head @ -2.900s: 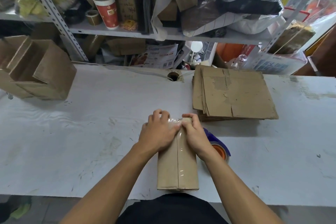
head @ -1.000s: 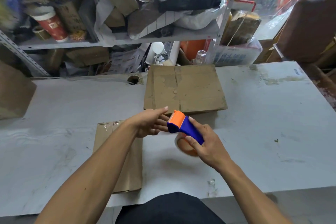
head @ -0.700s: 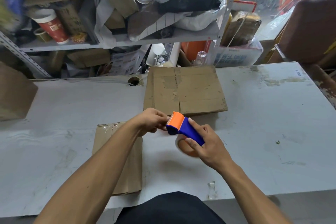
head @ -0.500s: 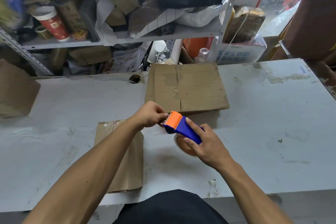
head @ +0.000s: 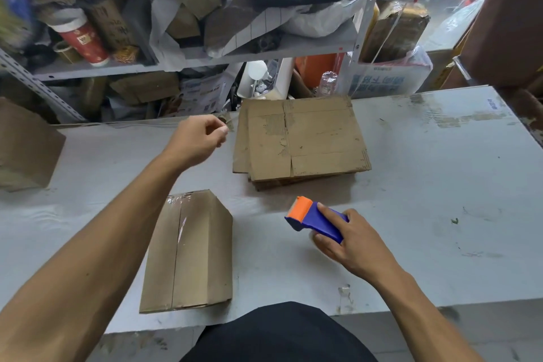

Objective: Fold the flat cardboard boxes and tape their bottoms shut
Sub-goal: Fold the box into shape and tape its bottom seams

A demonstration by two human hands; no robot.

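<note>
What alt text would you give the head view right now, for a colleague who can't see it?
A person's right hand grips a blue and orange tape dispenser on a white table, beside a taped cardboard box. The left hand, fingers curled, hovers near a stack of flat cardboard boxes; cluttered shelves stand behind.

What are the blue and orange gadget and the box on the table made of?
The tape dispenser, held by the right hand, looks like moulded plastic: smooth, evenly coloured blue and orange. The folded box looks like brown corrugated cardboard, matt, with a glossy strip of clear tape down its seam.
</note>
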